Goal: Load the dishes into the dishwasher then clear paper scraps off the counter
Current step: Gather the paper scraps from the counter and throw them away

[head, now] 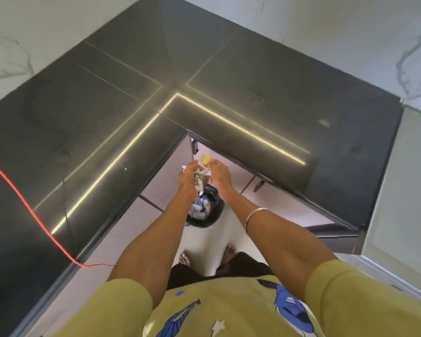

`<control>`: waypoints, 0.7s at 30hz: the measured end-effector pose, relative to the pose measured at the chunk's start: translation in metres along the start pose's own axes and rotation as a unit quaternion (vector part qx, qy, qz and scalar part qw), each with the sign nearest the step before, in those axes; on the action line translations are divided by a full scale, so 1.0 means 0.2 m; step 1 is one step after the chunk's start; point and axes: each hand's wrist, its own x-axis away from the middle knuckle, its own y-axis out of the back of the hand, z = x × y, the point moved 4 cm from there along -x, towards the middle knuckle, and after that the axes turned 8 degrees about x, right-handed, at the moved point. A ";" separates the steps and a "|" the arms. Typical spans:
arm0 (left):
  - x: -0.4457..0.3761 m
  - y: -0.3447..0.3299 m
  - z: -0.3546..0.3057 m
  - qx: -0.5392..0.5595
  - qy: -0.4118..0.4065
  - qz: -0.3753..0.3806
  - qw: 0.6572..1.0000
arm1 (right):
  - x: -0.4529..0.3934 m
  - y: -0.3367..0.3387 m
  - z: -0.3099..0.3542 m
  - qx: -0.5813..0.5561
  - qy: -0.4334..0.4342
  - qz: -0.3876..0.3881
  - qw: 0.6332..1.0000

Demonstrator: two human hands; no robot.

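Both my left hand (188, 175) and right hand (219, 172) clutch paper scraps (203, 171) above the bin (206, 210); next, I let go.

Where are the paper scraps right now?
In the head view, the paper scraps are bunched between the left hand and right hand, held at frame centre above the black-lined bin in the counter's inner corner.

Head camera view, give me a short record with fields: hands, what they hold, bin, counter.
left hand: grips paper scraps
right hand: grips the same bundle
scraps position: held between both hands, above the bin
bin: black-lined, on the floor in the counter corner, already holding waste
counter: dark, L-shaped, no scraps visible on it
other: red cable across the counter's left part
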 end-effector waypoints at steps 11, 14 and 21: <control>-0.78 0.52 0.62 -0.099 0.098 -0.038 0.989 | -0.47 -0.33 -0.83 -0.015 -0.092 0.047 0.994; -1.12 0.75 0.88 -0.117 0.109 -0.036 0.987 | -0.64 -0.48 -1.11 -0.010 -0.110 0.043 0.993; -1.59 0.89 1.11 -0.126 0.099 -0.097 0.982 | -1.16 -0.83 -1.72 -0.037 -0.162 0.019 0.986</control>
